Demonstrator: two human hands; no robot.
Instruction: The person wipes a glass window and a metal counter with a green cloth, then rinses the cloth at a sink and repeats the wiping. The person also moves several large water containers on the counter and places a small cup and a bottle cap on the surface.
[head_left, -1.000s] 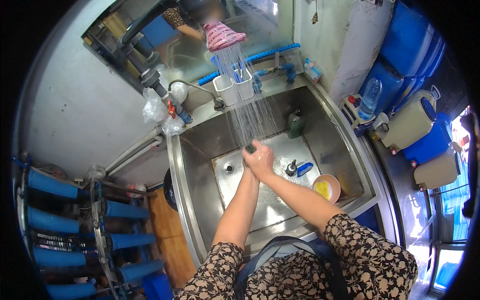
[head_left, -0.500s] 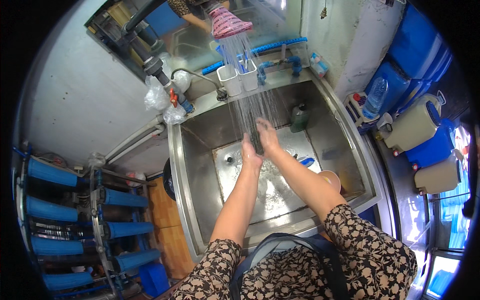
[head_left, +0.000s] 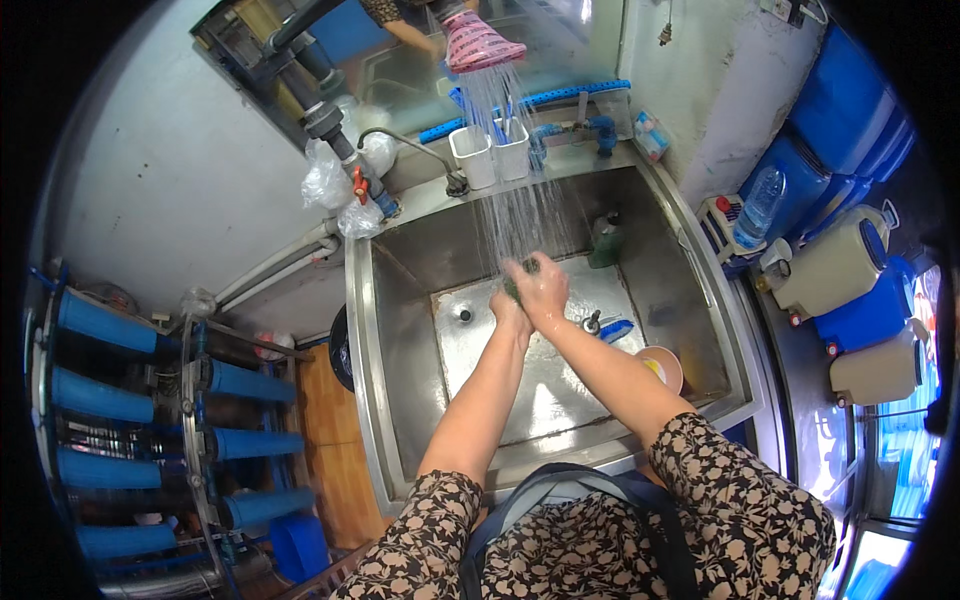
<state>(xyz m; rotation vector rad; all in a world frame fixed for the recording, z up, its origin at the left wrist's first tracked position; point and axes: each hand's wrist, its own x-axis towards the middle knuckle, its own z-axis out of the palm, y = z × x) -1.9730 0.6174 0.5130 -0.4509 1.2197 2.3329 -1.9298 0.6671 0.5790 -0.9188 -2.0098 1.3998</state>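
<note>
Beneath the pink-covered spout (head_left: 483,42) in the head view, a dark green object (head_left: 512,289) sits between the person's two wet hands, in the path of the falling water. The left hand (head_left: 509,307) is cupped along its left side, with its fingers partly hidden. The right hand (head_left: 543,291) curls over it from the right, fingers bent, so both hands are partly closed around it.

Most of the object is covered: one dark green patch shows between the hands, another just above the right fingers. A line through the two patches slants away from the person and to the right. Both ends are hidden, so which way it points cannot be told, and its long axis is uncertain.

The hands are over the middle of the steel sink (head_left: 366,350), well apart from its left and right walls and nearer the far wall than the near edge. To the left, the sink floor (head_left: 470,365) stretches to the wall, with a dark drain (head_left: 465,316) in it. Room on the right is narrower: a green bottle (head_left: 604,240) stands by the far right corner, while a blue brush (head_left: 617,331) and a pinkish bowl (head_left: 675,366) lie beside the right forearm.
</note>
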